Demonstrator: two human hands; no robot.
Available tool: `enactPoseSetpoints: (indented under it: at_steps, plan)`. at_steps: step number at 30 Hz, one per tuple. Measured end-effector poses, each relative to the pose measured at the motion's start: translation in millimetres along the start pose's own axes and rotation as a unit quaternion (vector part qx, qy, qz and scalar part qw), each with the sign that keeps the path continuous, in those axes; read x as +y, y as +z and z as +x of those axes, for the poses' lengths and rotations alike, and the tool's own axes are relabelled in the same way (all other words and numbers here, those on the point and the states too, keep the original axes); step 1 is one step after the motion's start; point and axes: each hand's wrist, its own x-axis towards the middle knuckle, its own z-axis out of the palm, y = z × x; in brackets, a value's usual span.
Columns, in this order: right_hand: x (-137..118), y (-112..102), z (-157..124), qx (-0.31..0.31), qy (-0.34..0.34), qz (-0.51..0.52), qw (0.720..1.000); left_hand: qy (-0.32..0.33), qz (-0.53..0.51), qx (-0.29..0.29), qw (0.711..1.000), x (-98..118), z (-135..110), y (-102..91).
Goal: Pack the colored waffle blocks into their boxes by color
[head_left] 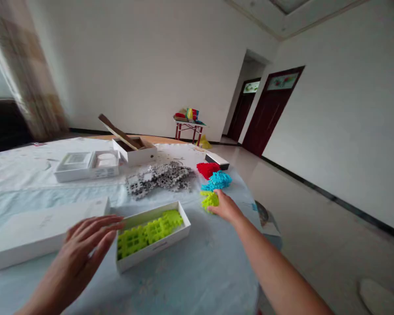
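My right hand (226, 206) reaches to the right side of the table, its fingers closed around some lime-green interlocking plastic pieces (209, 199). Nearer the middle, a white open box (157, 250) holds more lime-green pieces (147, 235) laid in a row. Fingers extended, my left hand (90, 245) is at the left end of this box, with nothing seen in it. Just beyond my right hand lie a blue pile (217, 180) and a red pile (207, 169) of similar pieces. Grey pieces (164, 177) are heaped behind the open box.
A long white closed box (46, 225) lies at left. Behind it are a white divided tray (88, 173) and a white box with a brown interior (136, 153). A black-and-white box (216, 160) stands beyond the red pile. The round table's cloth edge (249, 197) curves along the right.
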Motion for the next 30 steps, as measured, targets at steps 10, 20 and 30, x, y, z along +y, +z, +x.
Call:
enactPoseSetpoints:
  at_steps: [10, 20, 30]
  plan:
    - [-10, 3, -7, -0.003, 0.004, -0.070, 0.998, -0.058, -0.076, 0.010, 0.995, 19, 6, -8.7]
    - [-18, 2, -10, -0.016, -0.020, -0.140, 0.990, -0.049, -0.070, 0.004, 0.996, 14, 6, -8.2]
    - [-21, -14, -15, 0.018, -0.063, -0.077, 0.995, -0.043, -0.058, -0.006, 0.997, 12, 6, -6.6]
